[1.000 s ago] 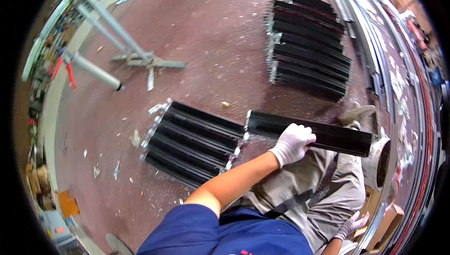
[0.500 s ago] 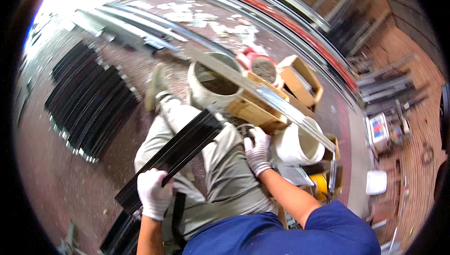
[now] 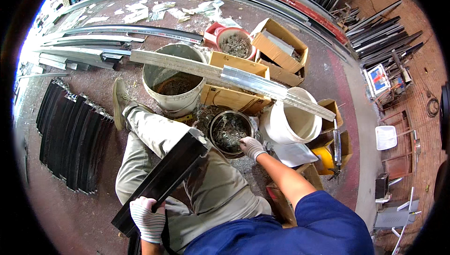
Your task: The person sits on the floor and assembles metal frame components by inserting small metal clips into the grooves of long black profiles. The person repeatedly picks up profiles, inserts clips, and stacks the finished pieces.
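Note:
My left hand (image 3: 148, 213), in a striped knit glove, is wrapped round the near end of a black metal profile (image 3: 161, 180). The profile lies slantwise across my legs, its far end by my knee. My right hand (image 3: 253, 147), gloved with bare fingertips, reaches over the right rim of a round metal bowl (image 3: 212, 135). Small metal pieces (image 3: 230, 131), grey and dark, fill the bowl. The fingertips are drawn together at the pieces; what lies between them is too small to make out.
Several black profiles (image 3: 70, 138) lie stacked on the floor at left. Beyond the bowl stand a grey bucket (image 3: 176, 99), a wooden box (image 3: 234, 99) and a white bucket (image 3: 276, 126), with a long metal bar (image 3: 253, 85) across them. Cardboard boxes (image 3: 276, 39) and a red tub (image 3: 253, 51) stand farther back.
The view has shifted, and the bowl now shows more fully. My right hand has moved to the bowl's near right side, its fingers closing in. My left hand keeps its hold on the black profile.

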Motion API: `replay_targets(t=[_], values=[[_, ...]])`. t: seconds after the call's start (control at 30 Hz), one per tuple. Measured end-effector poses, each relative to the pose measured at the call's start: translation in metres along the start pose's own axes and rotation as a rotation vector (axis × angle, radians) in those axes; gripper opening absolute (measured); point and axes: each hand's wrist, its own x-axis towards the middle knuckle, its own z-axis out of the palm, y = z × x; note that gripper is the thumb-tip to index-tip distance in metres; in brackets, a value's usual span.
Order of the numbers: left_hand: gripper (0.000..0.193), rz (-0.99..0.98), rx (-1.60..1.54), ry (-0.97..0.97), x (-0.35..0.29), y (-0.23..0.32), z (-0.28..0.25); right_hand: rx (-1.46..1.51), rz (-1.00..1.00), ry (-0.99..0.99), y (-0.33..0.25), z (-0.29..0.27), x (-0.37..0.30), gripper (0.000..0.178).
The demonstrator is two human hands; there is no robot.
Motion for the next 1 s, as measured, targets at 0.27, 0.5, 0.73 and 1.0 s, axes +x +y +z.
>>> replay_targets(t=[0.27,0.5,0.73,1.0], values=[[0.037,-0.025,0.125,-0.066,-0.002,0.018,0.018,-0.263,0.099,-0.292,-0.01,0.048,0.056,0.039],[0.04,0.038,0.15,-0.053,0.005,0.025,0.021,-0.209,-0.023,-0.34,-0.005,0.043,0.075,0.028],[0.042,0.04,0.156,-0.058,0.009,0.026,0.02,0.188,0.104,0.02,0.012,0.015,0.056,0.032],[0.039,0.039,0.151,-0.046,0.006,0.025,0.021,1.091,0.167,0.041,0.009,-0.017,0.034,0.027]])
